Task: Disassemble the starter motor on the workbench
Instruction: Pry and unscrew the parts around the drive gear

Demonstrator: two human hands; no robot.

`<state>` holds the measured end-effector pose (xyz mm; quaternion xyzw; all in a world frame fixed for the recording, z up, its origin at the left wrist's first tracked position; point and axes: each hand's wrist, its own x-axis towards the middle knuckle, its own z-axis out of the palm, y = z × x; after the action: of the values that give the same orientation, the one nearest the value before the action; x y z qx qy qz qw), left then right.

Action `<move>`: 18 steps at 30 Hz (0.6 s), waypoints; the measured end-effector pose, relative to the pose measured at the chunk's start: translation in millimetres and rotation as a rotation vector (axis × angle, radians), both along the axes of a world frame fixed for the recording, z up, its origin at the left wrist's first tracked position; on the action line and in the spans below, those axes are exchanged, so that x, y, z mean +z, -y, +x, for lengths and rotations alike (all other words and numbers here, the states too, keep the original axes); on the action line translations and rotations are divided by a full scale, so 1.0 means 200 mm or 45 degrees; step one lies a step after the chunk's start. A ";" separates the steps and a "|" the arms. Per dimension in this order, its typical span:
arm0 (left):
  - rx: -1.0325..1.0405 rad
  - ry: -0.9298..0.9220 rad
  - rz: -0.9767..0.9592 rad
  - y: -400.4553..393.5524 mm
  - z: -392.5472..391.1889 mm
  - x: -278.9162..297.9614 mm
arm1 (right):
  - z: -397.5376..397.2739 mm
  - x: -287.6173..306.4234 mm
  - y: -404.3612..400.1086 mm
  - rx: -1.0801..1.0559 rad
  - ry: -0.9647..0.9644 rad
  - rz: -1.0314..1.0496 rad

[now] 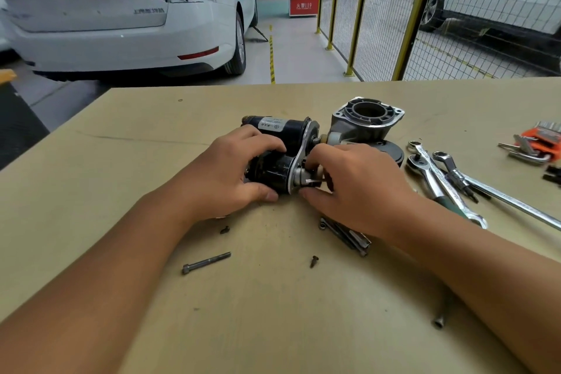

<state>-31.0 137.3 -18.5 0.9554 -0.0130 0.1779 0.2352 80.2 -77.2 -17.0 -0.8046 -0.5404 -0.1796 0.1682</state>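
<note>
The black starter motor (285, 130) lies on its side in the middle of the tan workbench (273, 313), its silver end plate facing right. My left hand (233, 170) grips the black solenoid body at the front of it, thumb below and fingers over the top. My right hand (349, 185) pinches the small metal plunger and fork parts (306, 177) sticking out of the plate. The removed aluminium nose housing (364, 120) stands just behind my right hand, open end up.
Loose on the bench lie a long bolt (206, 263), two small dark screws (314, 261), a bundle of long bolts (346, 235) under my right wrist and a socket bit (440, 317). Wrenches and a ratchet (446, 179) lie right; an orange hex-key set (540, 143) far right.
</note>
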 end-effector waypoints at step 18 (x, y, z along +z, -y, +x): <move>0.188 -0.137 -0.083 -0.31 -0.15 0.07 | 0.15 0.00 0.09 0.018 -0.219 0.099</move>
<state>-61.8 199.2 -4.9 0.9538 0.0759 0.1437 0.2526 109.6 -94.8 -17.3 -0.8060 -0.5224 -0.1297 0.2464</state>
